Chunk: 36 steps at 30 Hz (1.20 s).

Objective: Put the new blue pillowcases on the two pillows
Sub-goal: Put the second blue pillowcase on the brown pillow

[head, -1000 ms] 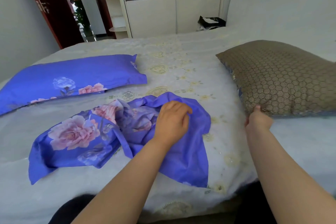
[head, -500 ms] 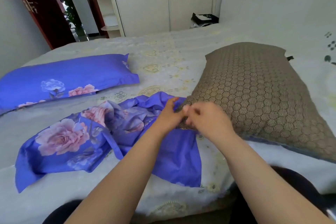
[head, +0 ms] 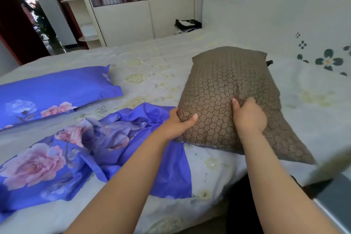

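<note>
A brown pillow (head: 228, 81) with a honeycomb pattern lies on the bed at centre right. My left hand (head: 177, 124) grips its near left corner, thumb on top. My right hand (head: 248, 115) clutches the pillow's top surface a little to the right, fingers dug into the fabric. A loose blue floral pillowcase (head: 85, 148) lies crumpled on the bed to the left, its edge just under the pillow's corner. Farther left, a second pillow (head: 53, 93) wears a blue floral case.
The bed (head: 152, 66) has a pale embroidered sheet and a white flowered headboard (head: 284, 15) at right. A dark bag (head: 187, 23) sits at the far bed edge. A white wardrobe (head: 133, 15) and a dark red door (head: 13, 30) stand beyond.
The brown pillow has been pulled left toward the loose pillowcase. My left hand left the pillowcase and took the pillow's corner; my right hand moved onto the pillow's top.
</note>
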Available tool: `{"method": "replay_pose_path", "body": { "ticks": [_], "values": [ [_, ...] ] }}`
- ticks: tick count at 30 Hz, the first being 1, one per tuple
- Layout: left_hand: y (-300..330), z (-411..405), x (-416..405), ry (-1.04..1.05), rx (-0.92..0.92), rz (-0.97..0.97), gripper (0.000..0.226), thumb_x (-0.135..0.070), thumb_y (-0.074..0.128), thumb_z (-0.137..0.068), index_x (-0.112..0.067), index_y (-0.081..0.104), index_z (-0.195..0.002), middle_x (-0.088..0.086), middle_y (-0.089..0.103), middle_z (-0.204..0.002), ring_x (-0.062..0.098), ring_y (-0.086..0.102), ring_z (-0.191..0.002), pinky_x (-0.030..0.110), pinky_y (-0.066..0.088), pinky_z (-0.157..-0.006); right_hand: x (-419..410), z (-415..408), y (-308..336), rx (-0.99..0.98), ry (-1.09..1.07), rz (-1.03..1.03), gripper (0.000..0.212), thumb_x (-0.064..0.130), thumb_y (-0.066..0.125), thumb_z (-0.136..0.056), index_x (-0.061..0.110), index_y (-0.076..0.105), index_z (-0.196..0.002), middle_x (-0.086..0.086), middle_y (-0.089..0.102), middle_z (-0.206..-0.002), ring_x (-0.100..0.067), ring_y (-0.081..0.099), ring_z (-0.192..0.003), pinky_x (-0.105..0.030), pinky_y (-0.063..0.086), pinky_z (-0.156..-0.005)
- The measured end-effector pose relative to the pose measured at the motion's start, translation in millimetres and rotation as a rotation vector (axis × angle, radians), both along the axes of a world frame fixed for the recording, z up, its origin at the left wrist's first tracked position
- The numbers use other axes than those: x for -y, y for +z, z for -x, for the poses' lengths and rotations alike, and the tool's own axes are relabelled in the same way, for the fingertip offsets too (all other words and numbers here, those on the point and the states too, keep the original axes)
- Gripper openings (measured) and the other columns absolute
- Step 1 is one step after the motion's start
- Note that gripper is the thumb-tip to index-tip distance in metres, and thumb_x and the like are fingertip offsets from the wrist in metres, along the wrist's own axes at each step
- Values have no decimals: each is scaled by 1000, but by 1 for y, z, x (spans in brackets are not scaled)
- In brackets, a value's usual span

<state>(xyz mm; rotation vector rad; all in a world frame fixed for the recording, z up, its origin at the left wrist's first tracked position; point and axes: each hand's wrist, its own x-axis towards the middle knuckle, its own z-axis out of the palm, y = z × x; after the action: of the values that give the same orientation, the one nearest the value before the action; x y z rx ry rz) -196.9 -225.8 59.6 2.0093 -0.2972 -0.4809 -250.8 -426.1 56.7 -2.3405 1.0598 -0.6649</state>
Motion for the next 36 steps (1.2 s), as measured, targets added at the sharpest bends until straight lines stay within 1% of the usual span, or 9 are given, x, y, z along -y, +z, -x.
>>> {"method": "replay_pose_path", "body": {
  "ticks": [4, 14, 18, 21, 24, 26, 28, 32, 36],
  "values": [
    [-11, 15, 20, 106, 31, 349, 70, -17, 72, -83, -16, 31, -140, -1, 57, -125, 8, 59, -102, 25, 48, -93, 0, -2, 8, 309, 112, -140, 32, 17, 49, -88, 17, 31, -61, 1, 39, -59, -22, 39, -61, -29, 24, -48],
    [24, 8, -34, 471, 418, 643, 53, 16, 35, -76, -28, 64, -71, -4, 61, -75, 10, 46, -60, 24, 36, -52, -139, 41, 54, 951, 552, -120, 43, 12, 53, -76, 30, 18, -59, 9, 22, -49, -9, 25, -49, -32, 28, -49],
    [51, -13, -83, 529, 563, 475, 42, 11, 41, -79, -25, 57, -68, -8, 55, -70, 5, 43, -60, 19, 34, -55, -195, 55, 42, 593, 669, -196, 40, 18, 54, -78, 27, 20, -57, 3, 30, -50, -21, 32, -53, -40, 36, -53],
    [48, -39, -116, 430, 707, 48, 33, 8, 43, -78, -20, 59, -79, -3, 59, -86, 13, 56, -84, 20, 41, -79, -208, 47, 31, 123, 877, -191, 25, 29, 51, -87, 23, 33, -70, 4, 53, -62, -26, 53, -63, -41, 49, -67],
    [12, -41, -132, 234, 799, -208, 40, -7, 38, -77, -6, 62, -109, 13, 61, -114, 30, 55, -111, 36, 39, -101, -195, 29, 38, 137, 884, -27, 9, 31, 53, -88, 29, 44, -90, 6, 64, -84, -21, 63, -79, -40, 53, -74],
    [-6, -31, -133, 111, 763, -231, 48, -11, 34, -79, -5, 58, -120, 14, 58, -125, 28, 53, -117, 33, 37, -104, -176, 10, 44, 156, 834, 241, 24, 30, 59, -86, 30, 49, -108, 6, 56, -113, -17, 55, -107, -42, 47, -94],
    [-12, -23, -134, 71, 727, -257, 49, -11, 33, -80, -9, 58, -122, 12, 58, -129, 28, 53, -119, 34, 38, -105, -154, -8, 50, -35, 813, 384, 60, 46, 64, -80, 34, 39, -133, 1, 30, -148, -25, 24, -140, -51, 14, -116],
    [2, 7, -127, 118, 837, -285, 39, -23, 40, -89, -15, 56, -124, 6, 53, -136, 24, 49, -124, 34, 35, -107, -114, -31, 58, -300, 932, 382, 92, 81, 44, -71, 36, 19, -147, 2, 16, -157, -22, 14, -145, -51, 5, -117],
    [8, 65, -94, -218, 835, -600, 92, -78, 25, -74, -26, 16, -149, 1, -2, -160, 29, -3, -146, 47, 3, -116, -81, -39, 65, -286, 972, 370, 72, 68, 45, -83, 38, 27, -145, 6, 25, -155, -18, 22, -142, -48, 11, -118]
  ]
}}
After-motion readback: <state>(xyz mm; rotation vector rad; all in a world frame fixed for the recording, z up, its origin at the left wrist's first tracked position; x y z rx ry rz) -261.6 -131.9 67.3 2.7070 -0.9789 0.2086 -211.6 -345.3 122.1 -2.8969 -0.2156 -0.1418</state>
